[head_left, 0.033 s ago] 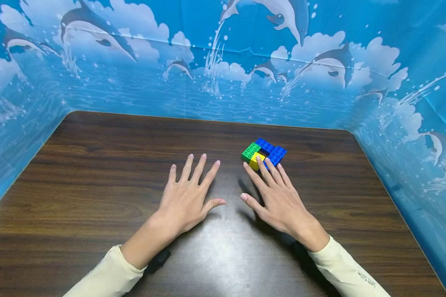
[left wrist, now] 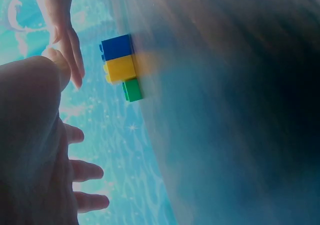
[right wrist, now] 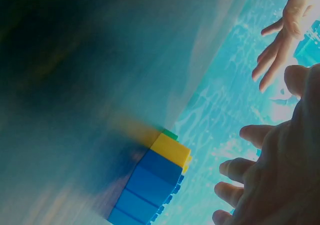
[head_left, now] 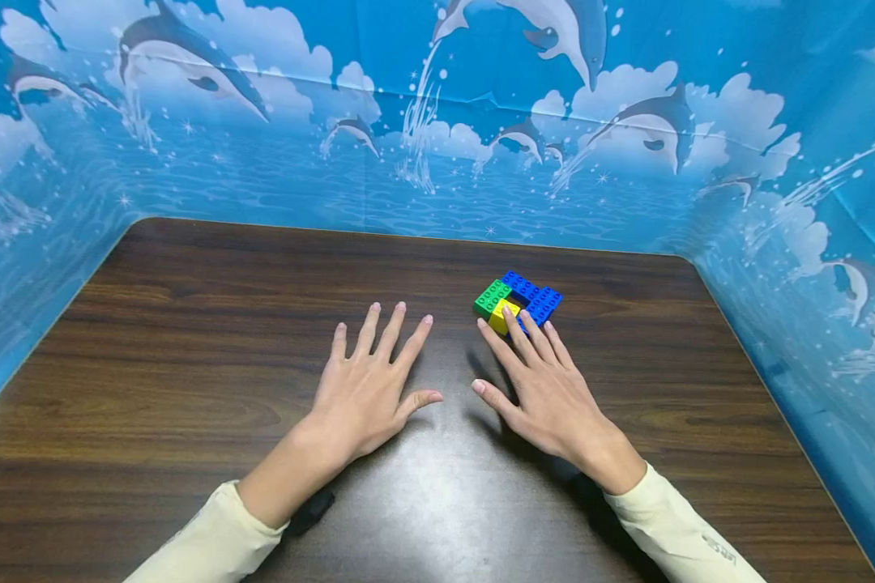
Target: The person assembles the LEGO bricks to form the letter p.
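Note:
A ring of toy building bricks lies on the table right of the middle: a green brick (head_left: 492,298), a yellow brick (head_left: 500,321), and blue bricks (head_left: 544,304). My right hand (head_left: 550,397) is held palm down with fingers spread, its fingertips overlapping the ring's near side in the head view. The right wrist view shows a gap between those fingers and the blue bricks (right wrist: 150,182). To the left, my left hand (head_left: 360,393) is also palm down, fingers straight and apart, holding nothing. From the left wrist, the yellow brick (left wrist: 120,69) appears beyond the thumb.
The dark wood-grain table (head_left: 189,340) has rounded far corners. A blue cloth (head_left: 423,146) printed with dolphins and waves hangs behind it and along both sides. Cream sleeves (head_left: 215,538) cover both forearms. Shadows fall on the table below the hands.

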{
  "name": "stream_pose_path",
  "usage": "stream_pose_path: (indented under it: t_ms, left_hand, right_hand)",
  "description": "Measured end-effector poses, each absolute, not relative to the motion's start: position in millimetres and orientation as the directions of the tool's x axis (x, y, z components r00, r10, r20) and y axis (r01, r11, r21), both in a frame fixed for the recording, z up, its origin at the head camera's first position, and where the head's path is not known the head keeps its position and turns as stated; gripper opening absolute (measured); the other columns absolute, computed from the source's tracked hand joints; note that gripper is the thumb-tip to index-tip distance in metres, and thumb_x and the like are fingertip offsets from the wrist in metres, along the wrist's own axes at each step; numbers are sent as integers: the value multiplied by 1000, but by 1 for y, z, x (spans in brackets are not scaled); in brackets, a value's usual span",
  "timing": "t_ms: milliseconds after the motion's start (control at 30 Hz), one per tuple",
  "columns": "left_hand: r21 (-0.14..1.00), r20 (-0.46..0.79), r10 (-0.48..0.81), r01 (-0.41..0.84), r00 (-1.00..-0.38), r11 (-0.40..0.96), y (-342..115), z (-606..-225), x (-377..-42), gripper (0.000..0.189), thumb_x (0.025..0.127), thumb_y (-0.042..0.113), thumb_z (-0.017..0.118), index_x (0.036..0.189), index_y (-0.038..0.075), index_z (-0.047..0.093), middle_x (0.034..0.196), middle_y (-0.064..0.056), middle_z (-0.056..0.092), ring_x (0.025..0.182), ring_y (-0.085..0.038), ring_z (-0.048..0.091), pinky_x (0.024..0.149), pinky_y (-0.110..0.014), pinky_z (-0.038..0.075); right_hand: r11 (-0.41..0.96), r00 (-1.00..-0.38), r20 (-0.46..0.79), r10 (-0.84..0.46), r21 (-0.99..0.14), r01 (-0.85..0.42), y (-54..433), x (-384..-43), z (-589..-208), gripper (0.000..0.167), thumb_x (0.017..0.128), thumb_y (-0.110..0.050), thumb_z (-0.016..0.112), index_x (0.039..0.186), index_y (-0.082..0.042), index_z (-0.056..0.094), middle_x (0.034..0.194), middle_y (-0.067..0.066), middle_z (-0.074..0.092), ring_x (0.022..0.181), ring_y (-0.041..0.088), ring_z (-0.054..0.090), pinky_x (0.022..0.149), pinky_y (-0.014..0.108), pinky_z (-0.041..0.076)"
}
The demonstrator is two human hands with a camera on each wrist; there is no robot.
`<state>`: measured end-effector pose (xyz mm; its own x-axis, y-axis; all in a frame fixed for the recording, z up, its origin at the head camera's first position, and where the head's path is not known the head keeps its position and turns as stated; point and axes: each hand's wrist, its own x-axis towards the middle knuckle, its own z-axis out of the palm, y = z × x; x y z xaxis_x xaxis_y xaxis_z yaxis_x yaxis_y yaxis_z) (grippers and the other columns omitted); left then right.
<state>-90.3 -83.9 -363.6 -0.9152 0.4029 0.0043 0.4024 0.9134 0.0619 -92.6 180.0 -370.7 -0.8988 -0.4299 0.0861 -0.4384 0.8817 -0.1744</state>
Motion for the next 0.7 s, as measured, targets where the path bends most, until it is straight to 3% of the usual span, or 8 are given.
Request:
stream_pose_path:
  t_ms: [433, 567, 700]
  left_hand:
    - [70, 14, 409, 409, -912, 910, -83, -364, -90, 93, 103, 76, 47, 174, 29, 9, 182, -12, 12, 168, -42, 14, 127, -75, 25]
    - [113, -19, 421, 416, -907, 902, -83, -364, -89, 93, 103, 76, 47, 174, 30, 8, 182, -12, 13, 167, -43, 17, 126, -74, 27]
    - [171, -64, 440, 424, -896, 889, -82, -363, -88, 89, 105, 72, 46, 174, 28, 11, 180, -14, 19, 165, -45, 22, 124, -73, 32]
  right_hand:
    - [881, -898, 92, -431, -172, -441, 180, -92, -369, 77, 108, -63, 48, 173, -32, 21, 181, 11, 17, 169, 34, 13, 137, 56, 8]
    - [887, -901, 91, -425, -156, -434, 181, -93, -365, 78, 108, -59, 54, 173, -28, 23, 180, 15, 22, 166, 37, 25, 135, 58, 22]
    - [900, -911, 96, -402, -143, -412, 184, -94, -360, 78, 107, -52, 63, 171, -21, 31, 175, 18, 33, 156, 42, 44, 123, 62, 41]
